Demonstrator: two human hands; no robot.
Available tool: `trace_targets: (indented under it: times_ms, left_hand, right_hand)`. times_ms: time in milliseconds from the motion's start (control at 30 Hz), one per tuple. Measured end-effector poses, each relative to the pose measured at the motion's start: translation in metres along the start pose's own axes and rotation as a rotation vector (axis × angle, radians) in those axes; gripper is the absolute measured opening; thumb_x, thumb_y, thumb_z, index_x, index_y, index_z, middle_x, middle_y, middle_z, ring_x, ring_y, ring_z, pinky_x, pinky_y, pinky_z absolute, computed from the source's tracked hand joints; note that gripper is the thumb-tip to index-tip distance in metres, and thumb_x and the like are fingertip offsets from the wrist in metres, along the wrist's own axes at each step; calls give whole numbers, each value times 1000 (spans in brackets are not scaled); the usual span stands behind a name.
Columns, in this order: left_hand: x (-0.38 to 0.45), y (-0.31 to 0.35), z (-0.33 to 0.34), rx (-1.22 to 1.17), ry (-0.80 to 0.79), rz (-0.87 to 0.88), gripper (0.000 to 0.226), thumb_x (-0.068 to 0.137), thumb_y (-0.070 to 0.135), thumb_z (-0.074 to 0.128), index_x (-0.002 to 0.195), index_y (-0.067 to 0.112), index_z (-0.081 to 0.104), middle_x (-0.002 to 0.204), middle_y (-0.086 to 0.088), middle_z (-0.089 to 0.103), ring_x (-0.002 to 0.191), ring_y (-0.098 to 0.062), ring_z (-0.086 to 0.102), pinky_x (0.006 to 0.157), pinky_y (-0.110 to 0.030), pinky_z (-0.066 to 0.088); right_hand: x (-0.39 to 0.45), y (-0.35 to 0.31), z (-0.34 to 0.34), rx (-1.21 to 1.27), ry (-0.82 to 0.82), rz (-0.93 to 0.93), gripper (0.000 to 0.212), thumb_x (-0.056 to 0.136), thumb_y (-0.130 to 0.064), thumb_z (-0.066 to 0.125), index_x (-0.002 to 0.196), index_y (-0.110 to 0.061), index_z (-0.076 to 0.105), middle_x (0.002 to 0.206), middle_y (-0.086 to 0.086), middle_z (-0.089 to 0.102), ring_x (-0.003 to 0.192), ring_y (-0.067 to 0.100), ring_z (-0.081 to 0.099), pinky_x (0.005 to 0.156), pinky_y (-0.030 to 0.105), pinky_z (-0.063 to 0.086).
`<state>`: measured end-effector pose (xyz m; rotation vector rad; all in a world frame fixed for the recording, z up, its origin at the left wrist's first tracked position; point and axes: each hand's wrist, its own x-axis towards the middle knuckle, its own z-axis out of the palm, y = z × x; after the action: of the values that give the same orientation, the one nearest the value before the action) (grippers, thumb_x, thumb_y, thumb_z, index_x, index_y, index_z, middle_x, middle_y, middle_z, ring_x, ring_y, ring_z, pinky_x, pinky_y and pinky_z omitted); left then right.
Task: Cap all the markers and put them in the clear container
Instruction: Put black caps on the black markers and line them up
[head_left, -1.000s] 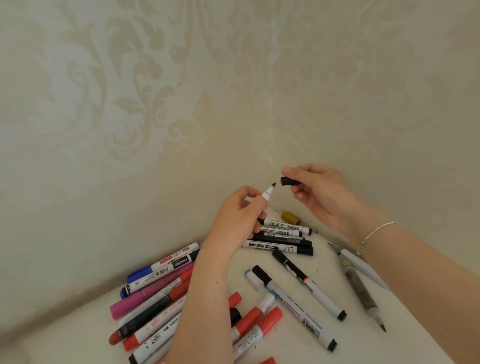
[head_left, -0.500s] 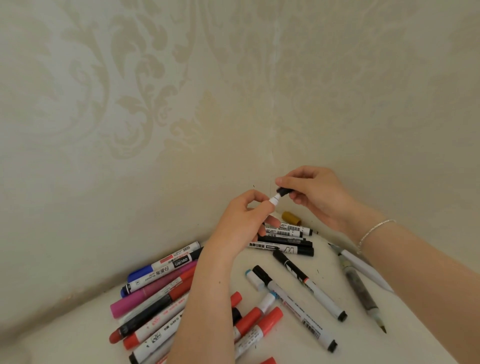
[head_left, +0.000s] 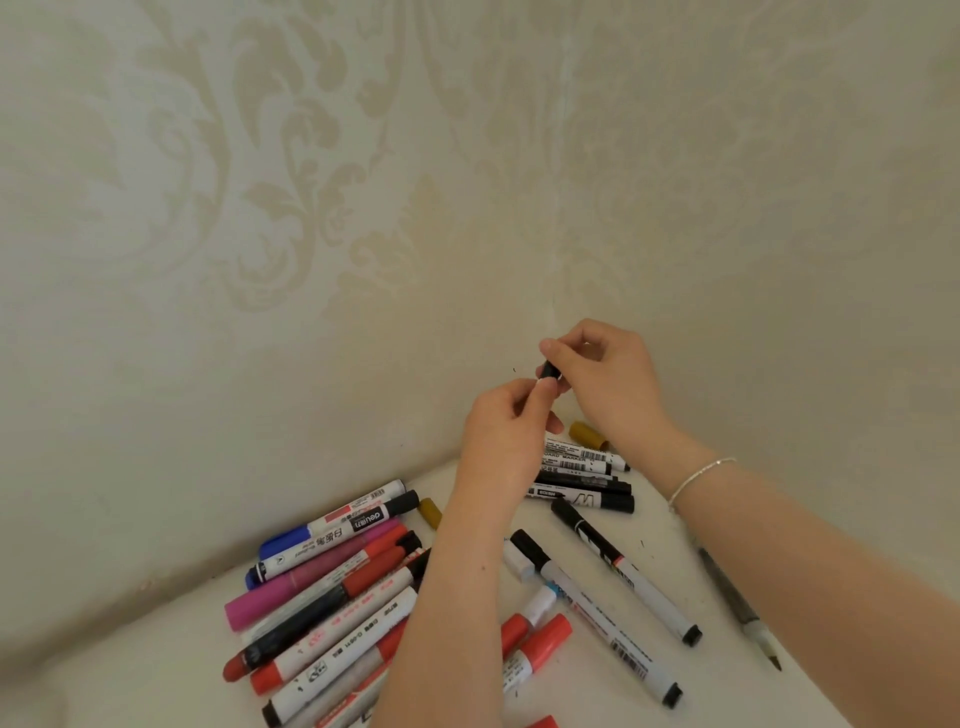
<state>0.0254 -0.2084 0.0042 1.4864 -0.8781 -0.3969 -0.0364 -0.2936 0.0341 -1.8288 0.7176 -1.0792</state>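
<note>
The left hand (head_left: 501, 434) has its grip curled round the barrel of a slim white marker (head_left: 540, 385), of which only a sliver of the tip end shows above the fingers. The right hand (head_left: 605, 382) pinches a small black plastic cap (head_left: 548, 370) between thumb and forefinger, pressed against that tip end; whether it is fully seated cannot be told.

So the task looks early. This one marker is at the capping step, and nothing has been stowed that can be seen: the clear container is not in view.

Below and to the left of the grip lies a heap of red, blue, pink and black-capped markers (head_left: 332, 587) on the white counter (head_left: 613, 691). Just beneath the grip is a stack of black-and-white markers (head_left: 584, 480), with a mustard-yellow cap (head_left: 587, 434) beside the right wrist. Further below lie two long white markers with black ends (head_left: 618, 597), and to the right a grey brush pen (head_left: 740, 610) with its tip bare. Judging by that, capping and all the loading remain.
</note>
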Motion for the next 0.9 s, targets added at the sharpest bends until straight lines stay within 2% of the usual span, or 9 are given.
trace_targets:
  times_ms: [67, 167, 333, 500, 600, 667, 767, 833, 900]
  left_hand:
    - [0, -1, 4, -26, 53, 7, 29, 99, 26, 50, 76, 30, 67, 58, 7, 58, 46, -3, 42, 50, -26, 32]
    - [-1, -4, 8, -11, 94, 22, 32, 99, 22, 48, 72, 19, 64, 57, 7, 57, 44, -1, 44, 52, -22, 34]
    - [-2, -9, 7, 24, 175, 34, 34, 100, 22, 46, 71, 13, 60, 60, 3, 59, 50, -3, 47, 52, -19, 36]
    - [0, -11, 0, 154, 228, 71, 35, 97, 19, 50, 62, 18, 52, 51, 7, 45, 43, -6, 39, 43, -16, 29]
    - [-1, -14, 0, 293, 219, 124, 26, 99, 24, 49, 77, 17, 61, 61, 4, 55, 51, -6, 43, 47, -18, 29]
    - [-1, -16, -1, 375, 210, 158, 26, 99, 27, 48, 75, 19, 56, 59, 6, 50, 51, -7, 40, 48, -23, 27]
    - [-2, -13, -2, 502, 191, 196, 31, 98, 32, 50, 69, 20, 49, 55, 6, 44, 50, -10, 36, 48, -27, 26]
    - [-2, -7, -1, 479, 197, 179, 28, 97, 34, 50, 79, 17, 62, 64, 3, 58, 58, -12, 50, 52, -29, 36]
    - [-2, -2, -2, 401, 212, 110, 23, 97, 31, 51, 90, 16, 68, 75, 1, 66, 67, -14, 58, 56, -28, 42]
  right_hand:
    - [1, -1, 5, -22, 29, -9, 20, 85, -22, 65, 69, -11, 61, 70, 8, 70, 68, 28, 65, 71, 40, 54]
    - [1, -2, 11, -52, 39, 6, 20, 85, -22, 65, 70, -11, 61, 68, 6, 69, 66, 27, 65, 69, 39, 55]
    - [0, -4, 23, -60, 31, 31, 16, 86, -20, 64, 72, -11, 62, 67, 1, 69, 64, 20, 65, 60, 27, 50]
    - [0, -3, 29, -1, 32, 66, 18, 86, -20, 66, 69, -14, 62, 68, 0, 68, 64, 16, 62, 57, 23, 46]
    - [-1, -1, 26, 8, 38, 82, 17, 87, -19, 65, 73, -8, 64, 71, 4, 69, 60, 15, 62, 43, 10, 40]
    - [-1, 0, 24, -31, 34, 88, 18, 87, -20, 64, 76, -6, 64, 70, 4, 69, 58, 17, 62, 47, 14, 46]
    - [1, 0, 19, -42, 51, 112, 18, 87, -21, 65, 76, -7, 64, 71, 8, 69, 62, 24, 66, 65, 38, 58]
    - [1, -4, 16, 46, 44, 144, 15, 85, -21, 68, 77, -8, 64, 76, 13, 70, 63, 26, 68, 67, 41, 59]
    - [-4, -7, 14, 149, -33, 189, 10, 82, -15, 71, 88, -9, 66, 83, 17, 71, 74, 28, 70, 73, 40, 59]
